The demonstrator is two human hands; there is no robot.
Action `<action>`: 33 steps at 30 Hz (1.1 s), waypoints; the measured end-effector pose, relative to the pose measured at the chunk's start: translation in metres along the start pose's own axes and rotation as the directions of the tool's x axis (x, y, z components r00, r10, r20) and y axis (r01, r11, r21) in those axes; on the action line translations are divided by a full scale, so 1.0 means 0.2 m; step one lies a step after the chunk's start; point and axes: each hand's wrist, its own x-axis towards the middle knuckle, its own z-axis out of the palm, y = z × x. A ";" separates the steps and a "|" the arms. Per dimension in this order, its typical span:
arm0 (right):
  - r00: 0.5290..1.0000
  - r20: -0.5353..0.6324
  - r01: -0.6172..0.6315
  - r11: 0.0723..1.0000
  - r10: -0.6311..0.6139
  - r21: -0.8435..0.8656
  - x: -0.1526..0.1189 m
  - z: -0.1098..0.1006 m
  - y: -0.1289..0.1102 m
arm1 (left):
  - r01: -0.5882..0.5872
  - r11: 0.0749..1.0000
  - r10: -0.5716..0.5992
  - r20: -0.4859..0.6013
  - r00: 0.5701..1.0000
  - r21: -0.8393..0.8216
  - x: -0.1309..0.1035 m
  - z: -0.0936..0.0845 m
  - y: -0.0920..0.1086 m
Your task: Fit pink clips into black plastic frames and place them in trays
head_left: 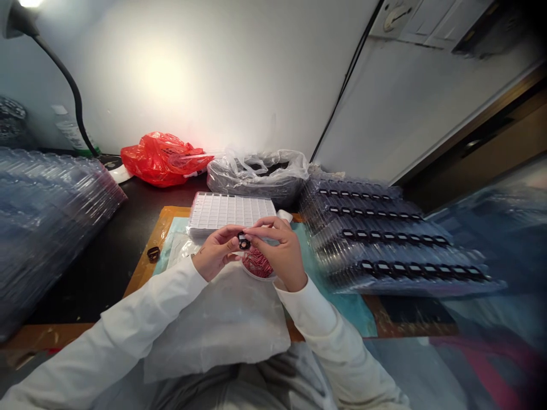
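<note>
Between my two hands, above the middle of the table, is a small black ring-shaped part (244, 242). The fingertips of my left hand (217, 250) pinch it from the left, and my right hand (278, 250) grips it from the right and above. Just under my right hand sits a round container of red-and-white pieces (258, 265), partly hidden by the fingers. A white gridded tray (231, 212) lies right behind my hands. Another black part (153, 254) rests on the brown edging at the left.
Stacked clear plastic trays (47, 216) stand at the left. More trays (393, 239) at the right hold rows of black parts. At the back are a red bag (162, 159), a clear bag with dark contents (256, 176) and a lamp's neck (70, 85).
</note>
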 end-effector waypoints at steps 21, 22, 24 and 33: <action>0.994 0.106 -0.004 0.999 0.000 0.043 0.00 -0.02 -0.01 | -0.014 0.999 0.016 0.065 0.998 -0.030 0.00 -0.01 0.00; 0.995 0.104 -0.005 0.999 0.001 0.043 0.00 -0.02 -0.01 | -0.018 0.999 0.020 0.067 0.998 -0.031 0.00 -0.01 0.00; 0.994 0.106 -0.013 0.999 0.008 0.042 0.00 -0.02 -0.01 | -0.032 0.999 0.034 0.071 0.997 -0.030 0.00 -0.01 0.00; 0.991 0.080 0.107 0.994 -0.104 -0.031 -0.01 -0.01 0.00 | -0.056 0.996 0.060 0.077 0.995 -0.063 0.02 -0.01 -0.02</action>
